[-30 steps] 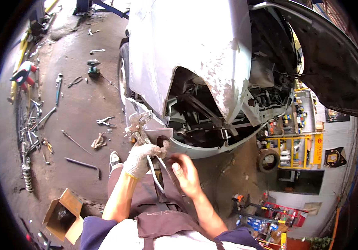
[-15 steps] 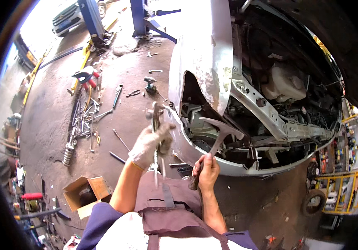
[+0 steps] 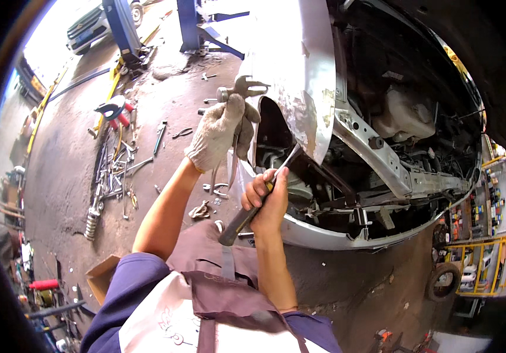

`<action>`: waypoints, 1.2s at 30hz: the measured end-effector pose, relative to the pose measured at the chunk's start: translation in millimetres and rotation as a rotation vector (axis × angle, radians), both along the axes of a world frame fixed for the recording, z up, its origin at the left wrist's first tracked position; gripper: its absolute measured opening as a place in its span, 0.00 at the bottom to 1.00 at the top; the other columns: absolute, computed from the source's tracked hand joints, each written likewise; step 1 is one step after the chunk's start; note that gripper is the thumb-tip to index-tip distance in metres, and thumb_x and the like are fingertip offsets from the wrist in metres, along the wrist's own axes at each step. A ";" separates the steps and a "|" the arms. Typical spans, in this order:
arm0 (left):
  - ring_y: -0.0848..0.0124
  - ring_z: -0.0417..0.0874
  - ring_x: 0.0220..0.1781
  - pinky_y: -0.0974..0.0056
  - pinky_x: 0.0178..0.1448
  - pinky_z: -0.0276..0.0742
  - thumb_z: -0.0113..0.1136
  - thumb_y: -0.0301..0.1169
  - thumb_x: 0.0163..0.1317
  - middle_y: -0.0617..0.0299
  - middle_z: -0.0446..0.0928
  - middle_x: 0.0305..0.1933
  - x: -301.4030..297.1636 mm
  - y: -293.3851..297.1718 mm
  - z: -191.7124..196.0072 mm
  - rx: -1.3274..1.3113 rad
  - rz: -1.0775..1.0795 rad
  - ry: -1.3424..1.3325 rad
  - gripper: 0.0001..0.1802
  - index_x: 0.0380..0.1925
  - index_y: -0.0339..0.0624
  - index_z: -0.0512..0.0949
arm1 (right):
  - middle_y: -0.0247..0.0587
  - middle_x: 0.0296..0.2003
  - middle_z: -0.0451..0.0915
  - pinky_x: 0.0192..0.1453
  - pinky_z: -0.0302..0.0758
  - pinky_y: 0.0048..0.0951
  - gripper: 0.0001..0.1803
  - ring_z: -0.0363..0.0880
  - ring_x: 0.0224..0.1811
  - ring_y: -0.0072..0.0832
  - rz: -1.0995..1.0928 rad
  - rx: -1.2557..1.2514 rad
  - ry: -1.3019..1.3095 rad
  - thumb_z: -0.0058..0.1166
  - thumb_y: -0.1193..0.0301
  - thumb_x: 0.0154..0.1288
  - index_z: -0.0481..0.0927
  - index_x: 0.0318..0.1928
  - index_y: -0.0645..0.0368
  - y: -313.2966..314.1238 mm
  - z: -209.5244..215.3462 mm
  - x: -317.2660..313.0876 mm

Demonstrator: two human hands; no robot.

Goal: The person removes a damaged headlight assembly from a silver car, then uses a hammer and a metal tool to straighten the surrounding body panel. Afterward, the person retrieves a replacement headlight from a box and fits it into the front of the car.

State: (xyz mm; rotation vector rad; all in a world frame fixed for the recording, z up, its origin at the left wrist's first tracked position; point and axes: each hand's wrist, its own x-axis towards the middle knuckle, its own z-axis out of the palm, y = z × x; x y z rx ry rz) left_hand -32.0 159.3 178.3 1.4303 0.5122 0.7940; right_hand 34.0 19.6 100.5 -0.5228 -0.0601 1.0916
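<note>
My left hand (image 3: 220, 132), in a whitish work glove, is closed around a claw hammer (image 3: 242, 88) held head-up beside the car's fender. Two thin metal prongs (image 3: 231, 167) hang below that glove; I cannot tell what tool they belong to. My bare right hand (image 3: 267, 203) grips a body hammer (image 3: 241, 225) with a dark handle and a yellow band. Its metal shaft slants up into the opening under the silver fender (image 3: 306, 112), where the head is hidden. The fender's lower edge shows scuffed, bare patches.
On the right is an open engine bay with a white plastic reservoir (image 3: 409, 115). Pliers (image 3: 216, 189), a crumpled glove (image 3: 200, 210) and scattered wrenches lie on the floor. A coil-spring strut (image 3: 93, 220), a red-legged stool (image 3: 114, 110), blue lift posts (image 3: 189, 26) and a tire (image 3: 443, 281) stand around.
My left hand has risen with the claw hammer toward the fender. My right hand has moved up and left, and the body hammer's head has gone from plain view to behind the fender edge.
</note>
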 end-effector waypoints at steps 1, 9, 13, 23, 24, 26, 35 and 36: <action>0.76 0.71 0.12 0.70 0.18 0.66 0.41 0.63 0.70 0.64 0.72 0.14 1.3 9.2 -3.1 -0.016 -0.056 0.010 0.38 0.33 0.35 0.77 | 0.29 0.18 0.59 0.16 0.61 0.27 0.25 0.58 0.13 0.20 -0.023 0.026 0.006 0.34 0.46 0.78 0.66 0.31 0.51 10.7 1.3 -1.8; 0.71 0.73 0.13 0.67 0.19 0.67 0.40 0.62 0.71 0.60 0.73 0.15 12.9 60.9 -6.6 -0.082 -0.259 0.080 0.37 0.31 0.35 0.77 | 0.27 0.16 0.57 0.12 0.57 0.24 0.26 0.53 0.10 0.17 -0.225 0.054 -0.016 0.31 0.43 0.77 0.66 0.31 0.50 62.5 -4.1 -13.5; 0.71 0.73 0.14 0.67 0.19 0.67 0.40 0.60 0.72 0.60 0.74 0.16 12.8 73.4 0.5 -0.087 -0.318 0.155 0.35 0.31 0.34 0.77 | 0.29 0.16 0.59 0.12 0.60 0.25 0.27 0.56 0.10 0.18 -0.261 0.039 -0.181 0.32 0.43 0.77 0.66 0.31 0.52 75.6 -7.0 -9.5; 0.68 0.73 0.11 0.65 0.16 0.65 0.35 0.70 0.67 0.57 0.73 0.13 11.4 83.5 2.6 -0.002 -0.318 0.199 0.44 0.29 0.35 0.77 | 0.28 0.14 0.58 0.10 0.59 0.26 0.28 0.55 0.09 0.19 -0.312 0.044 -0.072 0.31 0.42 0.76 0.67 0.29 0.51 83.3 -6.3 -12.9; 0.68 0.72 0.10 0.65 0.16 0.65 0.35 0.70 0.67 0.57 0.72 0.13 12.0 85.3 0.9 0.061 -0.330 0.199 0.44 0.29 0.35 0.77 | 0.28 0.14 0.58 0.10 0.58 0.26 0.28 0.54 0.09 0.19 -0.282 0.030 -0.135 0.31 0.42 0.76 0.66 0.29 0.51 85.8 -7.1 -8.2; 0.68 0.74 0.13 0.65 0.18 0.67 0.35 0.70 0.66 0.58 0.73 0.15 10.3 88.0 -0.9 0.045 -0.375 0.224 0.44 0.29 0.35 0.77 | 0.28 0.14 0.57 0.10 0.58 0.26 0.28 0.53 0.08 0.19 -0.267 0.052 -0.156 0.32 0.41 0.76 0.66 0.29 0.50 83.4 -16.7 -7.0; 0.71 0.73 0.10 0.69 0.16 0.68 0.40 0.63 0.70 0.60 0.73 0.13 24.2 87.5 5.6 -0.040 -0.400 0.195 0.38 0.34 0.34 0.76 | 0.30 0.13 0.56 0.09 0.58 0.27 0.28 0.53 0.08 0.20 -0.246 0.007 -0.185 0.30 0.43 0.77 0.64 0.29 0.52 79.1 -23.4 0.6; 0.72 0.73 0.10 0.70 0.16 0.67 0.41 0.65 0.69 0.60 0.73 0.13 25.4 88.3 3.2 -0.071 -0.406 0.180 0.38 0.34 0.34 0.76 | 0.30 0.13 0.56 0.10 0.58 0.27 0.28 0.52 0.08 0.20 -0.257 -0.002 -0.185 0.30 0.43 0.77 0.64 0.29 0.52 79.3 -23.4 4.4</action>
